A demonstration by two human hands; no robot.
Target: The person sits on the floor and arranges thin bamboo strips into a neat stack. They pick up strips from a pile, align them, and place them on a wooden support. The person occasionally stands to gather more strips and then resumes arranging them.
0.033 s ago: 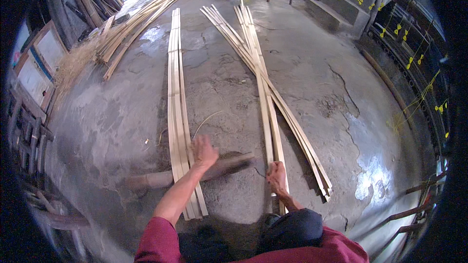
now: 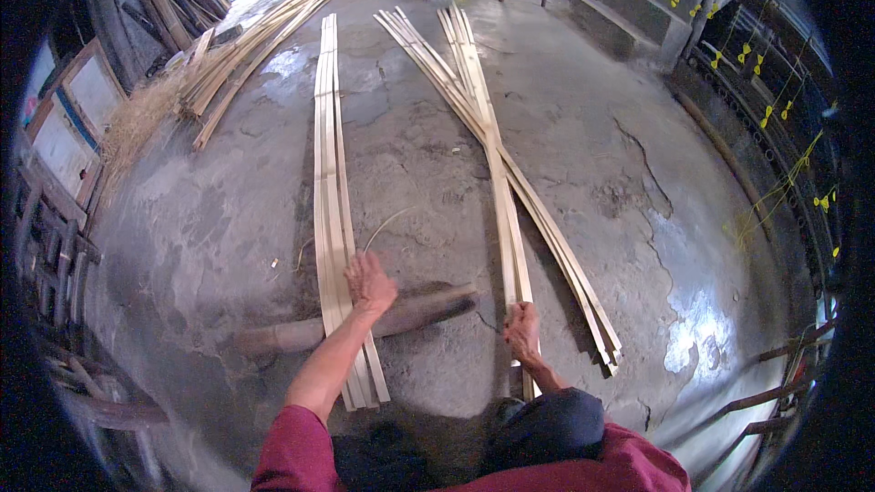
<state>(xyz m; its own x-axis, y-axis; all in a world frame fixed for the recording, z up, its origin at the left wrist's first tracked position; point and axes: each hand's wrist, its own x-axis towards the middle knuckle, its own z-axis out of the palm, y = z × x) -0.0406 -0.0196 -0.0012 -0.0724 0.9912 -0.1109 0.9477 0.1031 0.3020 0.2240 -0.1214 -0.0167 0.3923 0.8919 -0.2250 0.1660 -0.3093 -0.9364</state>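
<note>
Right hand (image 2: 522, 333) grips pale strips (image 2: 503, 210), apparently steadying them; left hand (image 2: 372, 283), closure indeterminable, is at flat strips (image 2: 330, 191) by the far edge of the log (image 2: 421, 310) seemingly propping them.

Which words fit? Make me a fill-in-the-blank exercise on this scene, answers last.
The hand gripping the crossed bamboo strips is the ____ one.
The log passes ____ the uncrossed bamboo strips near the left hand.
The bow-shaped hangings at far right are ____ in colour.

Missing words: right; under; yellow.
</note>
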